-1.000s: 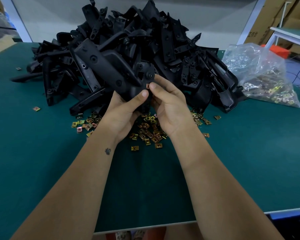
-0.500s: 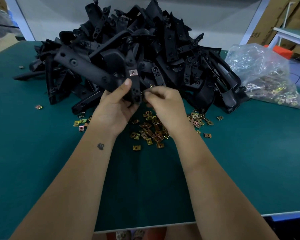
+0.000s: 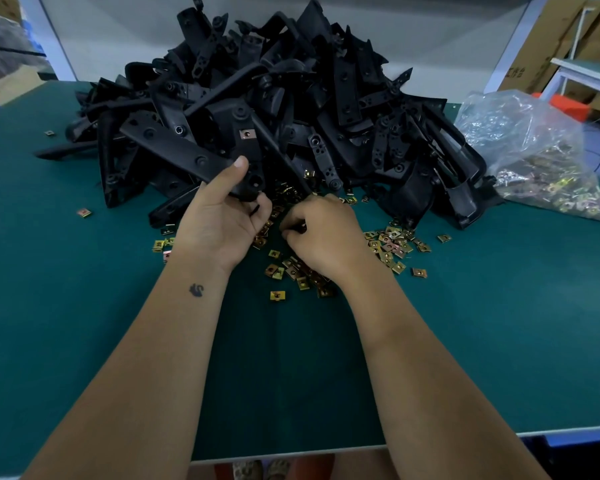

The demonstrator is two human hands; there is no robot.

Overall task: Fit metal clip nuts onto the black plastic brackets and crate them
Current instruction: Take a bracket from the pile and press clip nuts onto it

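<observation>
Nearest, the green table [image 3: 465, 341] carries a scatter of loose clip nuts [image 3: 392, 247]. The right hand [image 3: 323, 237] rests among them, fingers curled knuckles-up — whether they pinch a nut cannot be told. Just left, the left hand [image 3: 222, 216] grips a black bracket [image 3: 187, 150], thumb pressed on its face; its long axis runs up-left, and a fitted nut [image 3: 247, 134] shows on its upright arm. Beyond lie the bracket pile [image 3: 326, 109] and a plastic bag [image 3: 534, 150].

My right hand [image 3: 321, 233] has let go of the black bracket [image 3: 187, 150] and dropped down to the loose clip nuts [image 3: 293, 270] on the worktop [image 3: 499, 323]. My left hand [image 3: 222, 216] has tipped the bracket, so one fitted clip nut [image 3: 247, 134] shows.
</observation>
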